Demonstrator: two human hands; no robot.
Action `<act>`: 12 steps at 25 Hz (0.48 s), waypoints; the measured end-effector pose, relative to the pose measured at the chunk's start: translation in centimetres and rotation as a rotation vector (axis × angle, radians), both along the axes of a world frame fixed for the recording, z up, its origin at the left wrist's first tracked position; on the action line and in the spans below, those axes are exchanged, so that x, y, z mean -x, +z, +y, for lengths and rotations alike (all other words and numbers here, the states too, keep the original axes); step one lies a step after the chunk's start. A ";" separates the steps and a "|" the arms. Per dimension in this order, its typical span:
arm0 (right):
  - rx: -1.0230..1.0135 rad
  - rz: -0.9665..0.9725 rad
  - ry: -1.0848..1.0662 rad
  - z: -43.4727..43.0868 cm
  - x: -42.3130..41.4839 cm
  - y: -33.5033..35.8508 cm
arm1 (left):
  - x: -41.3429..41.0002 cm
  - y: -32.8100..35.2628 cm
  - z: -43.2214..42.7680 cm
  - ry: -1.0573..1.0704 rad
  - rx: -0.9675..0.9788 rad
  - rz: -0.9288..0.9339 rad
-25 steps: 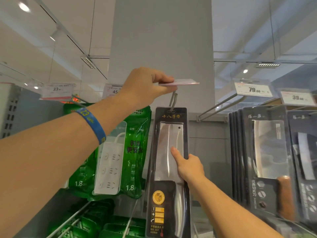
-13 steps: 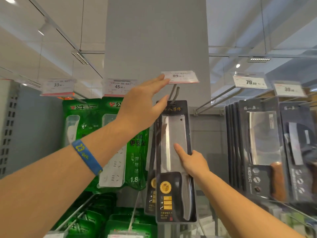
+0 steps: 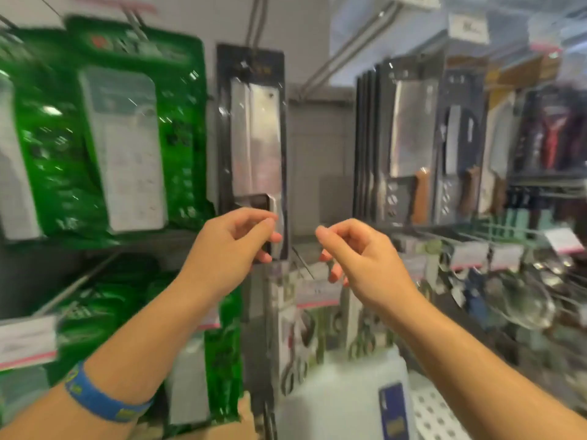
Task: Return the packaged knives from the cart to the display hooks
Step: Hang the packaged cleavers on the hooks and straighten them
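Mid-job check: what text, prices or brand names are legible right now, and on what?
No text is readable; motion blur smears all of it.
Price tag: digits blurred.
Knife package: gold header print, unreadable.
Green packages: print unreadable.
Wristband: yellow marks, unreadable.

Both bare forearms are raised forward and upward, side by side. The left hand (image 3: 233, 246) and the right hand (image 3: 360, 258) are held near each other but apart, the fingers (image 3: 330, 235) loosely curled, nothing gripped.
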State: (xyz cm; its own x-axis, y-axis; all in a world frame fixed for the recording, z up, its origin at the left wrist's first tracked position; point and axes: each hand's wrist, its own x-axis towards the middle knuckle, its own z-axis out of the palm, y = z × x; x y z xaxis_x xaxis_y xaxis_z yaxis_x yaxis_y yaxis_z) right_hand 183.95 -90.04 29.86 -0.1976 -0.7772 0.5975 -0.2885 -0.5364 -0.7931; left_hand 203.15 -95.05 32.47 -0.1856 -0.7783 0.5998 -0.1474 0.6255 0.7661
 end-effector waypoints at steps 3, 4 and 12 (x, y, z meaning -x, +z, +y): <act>-0.128 -0.027 -0.043 4.9 3.4 -6.6 | 2.2 -7.9 1.1 -0.114 -0.163 -0.008; -0.181 -0.059 -0.083 6.3 4.6 -9.1 | 3.1 -10.8 1.5 -0.140 -0.227 -0.020; -0.767 -0.354 -0.516 27.0 14.1 -33.1 | 14.7 -35.2 10.8 -0.329 -0.896 -0.246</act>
